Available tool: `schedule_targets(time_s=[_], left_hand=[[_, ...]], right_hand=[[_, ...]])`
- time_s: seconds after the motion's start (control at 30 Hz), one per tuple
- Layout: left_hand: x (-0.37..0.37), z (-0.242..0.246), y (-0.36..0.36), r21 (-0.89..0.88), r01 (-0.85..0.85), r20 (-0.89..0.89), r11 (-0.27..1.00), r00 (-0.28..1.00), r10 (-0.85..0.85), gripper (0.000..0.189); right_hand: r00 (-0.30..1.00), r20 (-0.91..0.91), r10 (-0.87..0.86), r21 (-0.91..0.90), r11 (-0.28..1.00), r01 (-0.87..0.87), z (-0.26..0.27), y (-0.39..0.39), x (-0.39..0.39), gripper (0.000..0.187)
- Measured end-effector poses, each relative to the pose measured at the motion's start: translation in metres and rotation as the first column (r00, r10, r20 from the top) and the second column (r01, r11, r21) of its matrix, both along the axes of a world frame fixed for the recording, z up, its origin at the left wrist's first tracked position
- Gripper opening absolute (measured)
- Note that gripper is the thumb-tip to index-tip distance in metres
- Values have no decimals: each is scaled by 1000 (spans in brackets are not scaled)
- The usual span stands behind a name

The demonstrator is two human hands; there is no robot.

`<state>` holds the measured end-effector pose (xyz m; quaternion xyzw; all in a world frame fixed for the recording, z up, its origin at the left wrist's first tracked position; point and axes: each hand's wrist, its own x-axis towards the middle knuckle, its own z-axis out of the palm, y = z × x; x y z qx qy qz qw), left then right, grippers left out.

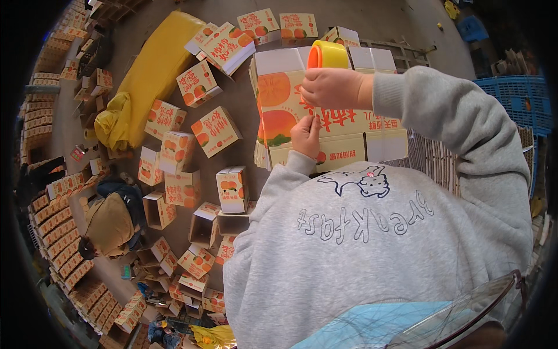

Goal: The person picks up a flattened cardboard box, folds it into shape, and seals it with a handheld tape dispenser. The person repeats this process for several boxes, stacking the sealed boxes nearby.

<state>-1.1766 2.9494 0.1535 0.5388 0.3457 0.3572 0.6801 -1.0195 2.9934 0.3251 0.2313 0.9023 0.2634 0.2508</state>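
A stack of flattened printed cardboard cartons [386, 146] lies in front of me, with orange persimmon pictures and red writing on the top sheet. Above it, my right hand [333, 88] grips a tape roll [333, 54], yellow outside with an orange inner ring. My left hand [306, 136] is just below the right one, over the top carton, its thumb and forefinger pinched together. Whether a strip of tape is between those fingertips is too small to tell.
Several assembled cartons [216, 131] stand on the floor to the left. Beyond them lies a long yellow-covered bundle [152, 70]. A bending person [111, 220] is near stacked cartons [63, 235] at far left. Blue plastic crates [514, 102] stand at right.
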Motion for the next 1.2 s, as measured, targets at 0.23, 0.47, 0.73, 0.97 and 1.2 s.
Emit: schedule_targets(time_s=[0.23,0.47,0.73,0.97,1.2], left_hand=[[-6,0,1,-3,113,10,994,994,-113,23],[-10,15,-6,215,178,-97,960,982,-161,22],[-15,7,-4,101,147,6,984,989,-148,21],[-31,23,-6,200,389,-84,899,921,-380,20],[-205,20,-3,-100,-235,-198,967,957,212,16]], right_hand=[[997,69,-47,51,998,44,-1,-39,-1,13],[952,-125,-279,-182,950,255,35,-38,20,6],[978,-124,-167,75,981,177,2,-43,6,10],[840,43,-541,-383,768,514,58,-107,54,29],[47,-349,-936,-774,316,548,45,-162,87,56]])
